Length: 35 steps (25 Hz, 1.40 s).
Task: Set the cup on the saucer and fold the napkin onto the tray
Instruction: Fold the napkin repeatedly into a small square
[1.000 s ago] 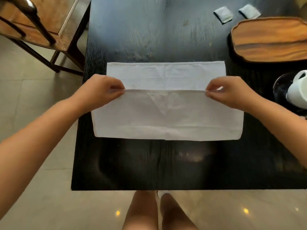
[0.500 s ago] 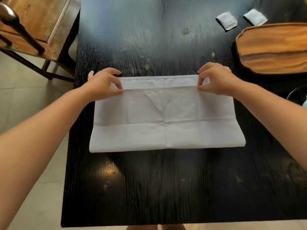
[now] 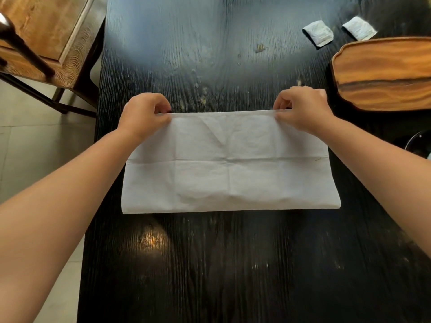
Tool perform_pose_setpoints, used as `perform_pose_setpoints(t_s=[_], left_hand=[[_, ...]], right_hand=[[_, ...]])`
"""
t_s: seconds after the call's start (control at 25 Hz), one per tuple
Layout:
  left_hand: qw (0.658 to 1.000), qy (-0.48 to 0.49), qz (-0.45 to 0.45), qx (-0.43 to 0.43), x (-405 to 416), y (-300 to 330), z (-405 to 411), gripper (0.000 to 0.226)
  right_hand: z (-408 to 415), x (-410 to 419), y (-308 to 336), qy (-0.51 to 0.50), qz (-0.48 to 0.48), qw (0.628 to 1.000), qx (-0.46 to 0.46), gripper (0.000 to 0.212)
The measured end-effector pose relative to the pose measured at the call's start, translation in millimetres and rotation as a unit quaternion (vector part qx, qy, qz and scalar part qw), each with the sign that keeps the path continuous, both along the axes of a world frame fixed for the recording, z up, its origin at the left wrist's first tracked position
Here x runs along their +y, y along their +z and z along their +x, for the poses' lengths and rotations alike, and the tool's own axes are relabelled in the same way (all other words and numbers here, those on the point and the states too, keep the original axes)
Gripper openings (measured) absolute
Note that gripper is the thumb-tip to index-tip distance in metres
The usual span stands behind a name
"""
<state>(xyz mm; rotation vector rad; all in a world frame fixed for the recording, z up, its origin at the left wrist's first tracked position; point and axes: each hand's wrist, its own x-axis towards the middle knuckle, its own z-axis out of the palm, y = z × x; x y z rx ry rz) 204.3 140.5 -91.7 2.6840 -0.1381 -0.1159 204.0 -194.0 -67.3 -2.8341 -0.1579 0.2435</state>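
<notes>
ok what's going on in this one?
A person is folding a white cloth napkin on a black wooden table. The left hand and right hand each pinch a far corner, the top layer brought level with the far edge. The oval wooden tray sits at right, with no napkin on it yet.

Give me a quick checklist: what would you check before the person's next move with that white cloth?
1. Left hand pinches the napkin's far left corner: ok.
2. Right hand pinches the far right corner: ok.
3. Far edges lined up: ok, only one edge shows.
4. Napkin lies flat on the black table: ok.
5. Wooden tray bare where visible: ok; its right part is out of frame.
6. Cup on the saucer: cannot tell, cup is out of view.
</notes>
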Motion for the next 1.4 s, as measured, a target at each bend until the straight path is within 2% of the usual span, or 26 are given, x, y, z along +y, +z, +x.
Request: perform_pose_setpoints(t_s=[0.16,0.36,0.44,0.56,0.72,0.84,0.96,1.08,1.2,1.28,1.4], left_hand=[[1.0,-0.02,-0.009,0.0,0.0,3.3,-19.5,0.007],[0.998,-0.058,-0.026,0.03,3.8,8.2,-94.0,0.005],[1.0,-0.023,0.007,-0.008,-1.6,3.0,-121.1,0.017],[0.997,0.025,0.051,-0.056,-48.1,-3.5,-153.2,0.056],[0.994,-0.046,0.098,-0.015,-117.8,-25.2,-176.1,0.061],[0.991,-0.034,0.128,0.001,-92.6,-39.5,-173.4,0.062],[0.991,0.01,0.132,0.011,-37.4,-39.2,-176.9,0.065],[0.981,0.096,0.164,0.044,13.7,-35.5,-173.6,0.069],[0.958,0.231,0.169,0.019,-6.9,-23.8,-178.3,0.071],[0.974,0.185,0.127,-0.028,-63.3,-15.0,-200.1,0.068],[0.993,0.033,0.113,0.006,-139.5,-19.1,-246.4,0.064]], right_hand=[[-23.5,-2.0,-10.0,-0.009,0.02,0.998,-0.055,0.008],[-103.1,-12.4,-18.6,0.015,0.046,0.996,-0.076,0.006],[-125.5,-11.1,-27.7,0.004,0.056,0.992,-0.114,0.005],[-134.6,-0.9,-42.4,-0.061,0.082,0.982,-0.156,0.004],[-139.2,3.4,-52.3,-0.072,0.077,0.973,-0.203,0.004],[-138.4,2.6,-52.4,-0.06,0.075,0.973,-0.21,0.004],[-138.3,2.0,-53.1,-0.057,0.078,0.972,-0.214,0.004],[-138.8,1.4,-53.2,-0.056,0.075,0.972,-0.216,0.005],[-138.7,3.9,-52.6,-0.058,0.068,0.972,-0.219,0.005],[-138.7,4.9,-52.3,-0.059,0.065,0.971,-0.221,0.005],[-139.0,4.6,-51.5,-0.059,0.063,0.972,-0.219,0.006]])
